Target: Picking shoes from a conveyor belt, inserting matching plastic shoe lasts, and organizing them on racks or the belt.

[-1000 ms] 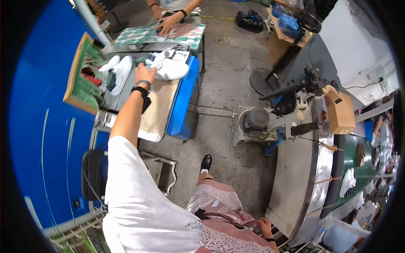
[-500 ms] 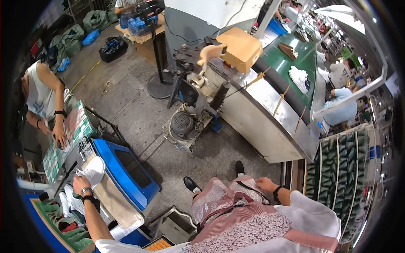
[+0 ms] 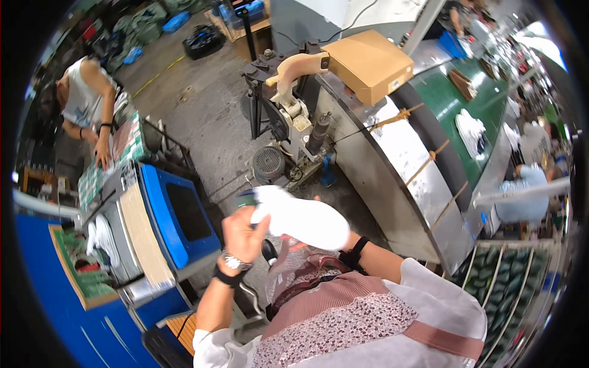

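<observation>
In front of my apron I have a white shoe (image 3: 307, 222), its broad white side turned up and slightly blurred. My left hand (image 3: 243, 235) is closed on its left end, thumb on the near side, beside a dark green patch. Most of my right hand (image 3: 354, 239) is hidden beneath the shoe's right end; a fingertip shows past the far edge, so the hand wraps it from below. More white shoes (image 3: 104, 239) rest on the bench to my left.
A machine with a curved tan arm (image 3: 300, 69) and a motor (image 3: 269, 164) stands ahead. A cardboard box (image 3: 372, 61) sits by a green conveyor (image 3: 442, 92) carrying shoes. At left are a blue-framed unit (image 3: 161, 208) and a co-worker (image 3: 89, 98). A rack (image 3: 506, 276) is at right.
My left hand has brought the white shoe from the left bench to in front of my body. My right hand has risen from my apron to the shoe. The view has shifted.
</observation>
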### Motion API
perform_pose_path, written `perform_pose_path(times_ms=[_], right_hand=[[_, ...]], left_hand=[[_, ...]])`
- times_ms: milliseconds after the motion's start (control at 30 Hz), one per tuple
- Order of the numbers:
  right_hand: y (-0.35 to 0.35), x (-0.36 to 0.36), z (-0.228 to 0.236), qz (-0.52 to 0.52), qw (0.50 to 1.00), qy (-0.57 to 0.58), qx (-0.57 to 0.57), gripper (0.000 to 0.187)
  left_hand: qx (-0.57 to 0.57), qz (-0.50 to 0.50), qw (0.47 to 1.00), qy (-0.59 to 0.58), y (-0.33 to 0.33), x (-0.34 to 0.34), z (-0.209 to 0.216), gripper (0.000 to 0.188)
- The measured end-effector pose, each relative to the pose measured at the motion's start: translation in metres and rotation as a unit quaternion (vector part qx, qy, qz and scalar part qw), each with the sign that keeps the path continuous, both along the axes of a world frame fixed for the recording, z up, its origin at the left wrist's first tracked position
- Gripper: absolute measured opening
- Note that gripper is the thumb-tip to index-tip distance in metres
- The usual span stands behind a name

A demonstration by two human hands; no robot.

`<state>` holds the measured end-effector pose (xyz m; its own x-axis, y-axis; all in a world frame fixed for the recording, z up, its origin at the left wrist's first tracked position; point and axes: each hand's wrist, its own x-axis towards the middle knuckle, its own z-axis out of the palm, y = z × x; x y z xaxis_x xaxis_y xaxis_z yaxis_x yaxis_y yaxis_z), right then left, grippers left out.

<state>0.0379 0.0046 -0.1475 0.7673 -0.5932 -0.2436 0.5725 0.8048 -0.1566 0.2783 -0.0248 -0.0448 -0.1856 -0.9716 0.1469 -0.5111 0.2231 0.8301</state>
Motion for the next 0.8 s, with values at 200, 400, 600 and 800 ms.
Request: perform_pose_path(times_ms=[200,400,600,800], right_hand=[[-0.037,-0.129,0.039,-0.142,0.967,0.198,-0.079,0.074],[-0.105,-0.182,0.074,-0.222,0.759,0.457,-0.408,0.092],[-0.181,-0.181,0.086,-0.211,0.505,0.604,-0.579,0.094],[-0.205,-0.171,0.107,-0.110,0.352,0.665,-0.649,0.094]], left_hand=[[0.076,0.052,0.995,0.042,0.022,-0.144,-0.036,0.034],[0.111,0.053,0.985,0.120,-0.037,-0.199,-0.069,0.035],[0.107,0.096,0.978,0.149,-0.117,-0.222,-0.095,0.034],[0.134,0.082,0.954,0.256,-0.123,-0.238,-0.126,0.039]])
